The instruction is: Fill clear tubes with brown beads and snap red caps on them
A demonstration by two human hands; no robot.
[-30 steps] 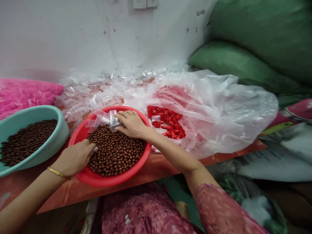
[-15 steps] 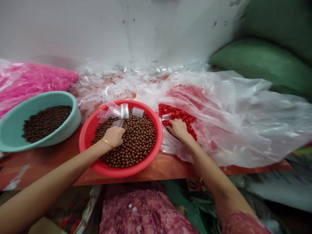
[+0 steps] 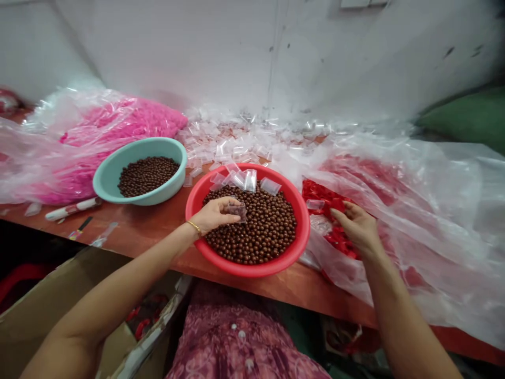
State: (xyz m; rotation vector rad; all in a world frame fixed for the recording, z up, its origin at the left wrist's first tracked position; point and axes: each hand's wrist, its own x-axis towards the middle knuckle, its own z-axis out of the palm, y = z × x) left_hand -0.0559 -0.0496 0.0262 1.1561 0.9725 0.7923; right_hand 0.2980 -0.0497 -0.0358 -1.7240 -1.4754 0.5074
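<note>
My left hand (image 3: pixel 216 215) is over the red basin (image 3: pixel 192 210), its thumb and fingers closed on a small clear plastic case (image 3: pixel 236 211). Below it, shiny brown beads (image 3: pixel 256 231) fill the basin. More clear plastic cases (image 3: pixel 250 180) lie on the beads by the far rim. My right hand (image 3: pixel 357 226) is at the mouth of a clear plastic bag (image 3: pixel 426 210), thumb and fingers pinched on a red piece (image 3: pixel 337 204); its exact kind is unclear. Other red pieces (image 3: pixel 341 243) lie around and under those fingers, with one clear case (image 3: pixel 315 205) among them.
A teal basin (image 3: pixel 182 168) with brown beads stands to the left, beside a bag of pink pieces (image 3: pixel 138 121). Loose clear cases (image 3: pixel 236 142) are heaped along the wall. A white tube-shaped object (image 3: pixel 73 209) lies near the table edge; a cardboard box (image 3: pixel 59 310) sits below.
The view has swung left. My left hand has lifted off the beads, showing the clear case in its fingers. The right hand has drawn back slightly, a red piece between its fingers.
</note>
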